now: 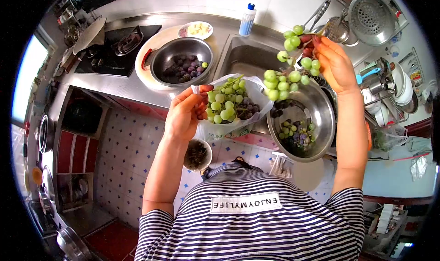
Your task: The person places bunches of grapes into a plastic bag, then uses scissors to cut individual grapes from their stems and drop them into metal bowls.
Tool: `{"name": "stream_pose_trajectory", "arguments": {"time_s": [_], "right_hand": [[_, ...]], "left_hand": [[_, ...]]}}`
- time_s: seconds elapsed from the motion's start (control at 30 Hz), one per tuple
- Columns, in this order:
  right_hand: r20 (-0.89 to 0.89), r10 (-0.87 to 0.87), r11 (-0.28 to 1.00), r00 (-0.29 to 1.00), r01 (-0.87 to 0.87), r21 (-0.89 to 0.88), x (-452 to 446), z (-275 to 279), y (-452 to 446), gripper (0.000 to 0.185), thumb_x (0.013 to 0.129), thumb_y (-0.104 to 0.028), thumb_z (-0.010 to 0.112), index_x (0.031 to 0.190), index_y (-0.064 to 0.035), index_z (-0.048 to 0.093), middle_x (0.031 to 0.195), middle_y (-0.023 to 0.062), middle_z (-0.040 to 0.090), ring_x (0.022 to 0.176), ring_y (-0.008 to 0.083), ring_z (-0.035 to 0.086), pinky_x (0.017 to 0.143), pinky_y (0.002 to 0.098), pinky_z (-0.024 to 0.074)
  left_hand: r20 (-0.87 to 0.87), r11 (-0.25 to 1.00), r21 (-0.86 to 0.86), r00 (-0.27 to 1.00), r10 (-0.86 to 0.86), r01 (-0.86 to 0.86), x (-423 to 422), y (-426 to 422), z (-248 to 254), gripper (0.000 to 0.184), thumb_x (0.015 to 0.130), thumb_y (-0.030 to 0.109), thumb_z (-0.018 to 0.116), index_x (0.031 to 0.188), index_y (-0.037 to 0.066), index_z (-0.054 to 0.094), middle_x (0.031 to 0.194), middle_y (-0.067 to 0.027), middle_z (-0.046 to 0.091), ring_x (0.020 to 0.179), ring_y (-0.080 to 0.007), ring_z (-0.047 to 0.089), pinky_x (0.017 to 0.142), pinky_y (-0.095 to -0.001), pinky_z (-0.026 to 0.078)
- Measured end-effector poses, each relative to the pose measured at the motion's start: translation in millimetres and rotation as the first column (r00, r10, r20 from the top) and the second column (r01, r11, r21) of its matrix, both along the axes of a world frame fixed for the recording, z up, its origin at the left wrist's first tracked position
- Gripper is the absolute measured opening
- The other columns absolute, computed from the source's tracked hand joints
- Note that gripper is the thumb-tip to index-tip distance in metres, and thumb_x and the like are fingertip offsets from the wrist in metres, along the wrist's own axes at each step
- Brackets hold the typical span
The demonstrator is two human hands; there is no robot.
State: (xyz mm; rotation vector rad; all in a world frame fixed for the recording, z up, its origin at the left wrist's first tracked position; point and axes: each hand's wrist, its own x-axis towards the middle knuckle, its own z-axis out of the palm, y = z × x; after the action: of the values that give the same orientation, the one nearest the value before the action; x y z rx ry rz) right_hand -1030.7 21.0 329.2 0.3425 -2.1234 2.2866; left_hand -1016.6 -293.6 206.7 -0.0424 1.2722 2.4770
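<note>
My left hand [189,107] is closed on the rim of a white plastic bag [260,96], which hangs open at the counter's front edge. Inside the bag lie green grapes [224,100] and some dark purple ones. Raised at the right, my right hand [333,61] grips the stem of a bunch of green grapes [282,83], which dangles above a large steel bowl [324,139]. Loose green and purple grapes [297,133] lie in that bowl. Another steel bowl [158,61] with dark grapes [185,68] stands on a round board at the left.
A sink [238,59] lies behind the bag, with a blue-capped bottle [247,20] at its back edge. A small plate [208,33] of chopped food sits on the round board [142,73]. The gas stove [107,54] is at the left. Stacked dishes [403,87] stand at the right.
</note>
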Motion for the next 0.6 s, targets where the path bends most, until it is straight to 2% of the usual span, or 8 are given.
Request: {"name": "stream_pose_trajectory", "arguments": {"time_s": [0.1, 0.23, 0.27, 0.37, 0.4, 0.47, 0.53, 0.6], "right_hand": [[0.05, -0.046, 0.995, 0.998, 0.051, -0.09, -2.2, -9.3, -21.2, 0.025, 0.091, -0.015, 0.047, 0.108, 0.001, 0.057, 0.096, 0.0059, 0.062, 0.083, 0.0127, 0.059, 0.074, 0.0234, 0.047], [0.077, 0.009, 1.0, 0.997, -0.007, -0.027, -10.1, -35.2, -44.1, 0.025, 0.092, -0.018, 0.047, 0.104, -0.0013, 0.06, 0.088, 0.0035, 0.062, 0.08, 0.0105, 0.057, 0.072, 0.0223, 0.0463], [0.094, 0.001, 1.0, 0.996, -0.004, 0.029, -13.3, -46.0, -46.0, 0.024, 0.092, -0.018, 0.048, 0.103, -0.0023, 0.061, 0.089, 0.0044, 0.062, 0.081, 0.0104, 0.057, 0.071, 0.022, 0.0463], [-0.039, -0.069, 0.972, 0.997, 0.076, 0.224, -21.5, -82.6, -57.7, 0.021, 0.092, -0.015, 0.049, 0.103, -0.0028, 0.062, 0.091, 0.0042, 0.063, 0.072, 0.0094, 0.057, 0.068, 0.0219, 0.0459], [-0.184, -0.092, 0.912, 0.979, 0.157, 0.379, -21.7, -92.3, -64.1, 0.018, 0.09, -0.014, 0.052, 0.098, -0.0016, 0.062, 0.086, 0.0045, 0.063, 0.066, 0.0113, 0.057, 0.064, 0.0227, 0.046], [-0.538, -0.002, 0.736, 0.843, 0.365, 0.57, -18.5, -117.6, -75.4, 0.013, 0.085, -0.011, 0.055, 0.091, -0.0006, 0.061, 0.082, 0.0067, 0.062, 0.065, 0.0149, 0.059, 0.058, 0.026, 0.0472], [-0.665, 0.065, 0.648, 0.744, 0.475, 0.595, -1.3, -131.0, -101.8, 0.009, 0.081, -0.008, 0.057, 0.086, -0.001, 0.06, 0.081, 0.0089, 0.06, 0.066, 0.0199, 0.06, 0.055, 0.0304, 0.0483], [-0.584, 0.134, 0.494, 0.801, 0.457, 0.74, 15.2, -146.0, -122.5, 0.009, 0.079, -0.007, 0.055, 0.085, -0.004, 0.06, 0.086, 0.0077, 0.058, 0.071, 0.0238, 0.059, 0.061, 0.0355, 0.0494]], "left_hand": [[-0.006, 0.999, 0.029, 1.0, -0.014, 0.014, 0.0, -2.3, -0.2, 0.022, 0.085, 0.002, 0.043, 0.1, -0.002, 0.059, 0.073, 0.002, 0.051, 0.056, -0.0029, 0.039, 0.048, -0.0167, 0.032], [-0.014, 0.999, 0.036, 1.0, -0.015, 0.016, 0.8, -3.0, -1.6, 0.021, 0.085, 0.003, 0.045, 0.097, 0.001, 0.062, 0.071, 0.0034, 0.051, 0.057, -0.0026, 0.04, 0.049, -0.0171, 0.033], [-0.014, 0.999, 0.036, 1.0, -0.016, 0.016, 1.1, -3.0, -0.7, 0.021, 0.085, 0.003, 0.045, 0.096, 0.001, 0.062, 0.071, 0.0037, 0.05, 0.057, -0.0027, 0.04, 0.049, -0.0173, 0.033], [-0.016, 1.0, 0.026, 1.0, -0.006, 0.006, 2.0, -2.2, 0.6, 0.02, 0.085, 0.003, 0.045, 0.097, 0.001, 0.061, 0.068, 0.0047, 0.046, 0.056, -0.0026, 0.038, 0.049, -0.0176, 0.031], [-0.018, 1.0, 0.023, 1.0, -0.003, 0.003, 2.0, -2.0, 0.3, 0.02, 0.085, 0.003, 0.045, 0.097, 0.001, 0.061, 0.067, 0.005, 0.045, 0.056, -0.0026, 0.038, 0.049, -0.0177, 0.031], [-0.016, 1.0, 0.022, 1.0, -0.004, 0.004, 2.3, -1.9, 0.9, 0.02, 0.085, 0.003, 0.045, 0.098, 0.0, 0.061, 0.067, 0.0049, 0.045, 0.056, -0.0026, 0.038, 0.049, -0.0179, 0.031], [-0.016, 1.0, 0.019, 1.0, -0.011, 0.011, 2.9, -0.6, 1.6, 0.02, 0.084, 0.003, 0.045, 0.098, 0.0, 0.06, 0.067, 0.0048, 0.046, 0.056, -0.0027, 0.038, 0.049, -0.018, 0.031], [-0.017, 1.0, 0.012, 1.0, 0.018, -0.018, 3.3, 2.0, 2.3, 0.021, 0.084, 0.004, 0.046, 0.1, -0.001, 0.059, 0.066, 0.0044, 0.046, 0.055, -0.0029, 0.039, 0.049, -0.0184, 0.031]]}}
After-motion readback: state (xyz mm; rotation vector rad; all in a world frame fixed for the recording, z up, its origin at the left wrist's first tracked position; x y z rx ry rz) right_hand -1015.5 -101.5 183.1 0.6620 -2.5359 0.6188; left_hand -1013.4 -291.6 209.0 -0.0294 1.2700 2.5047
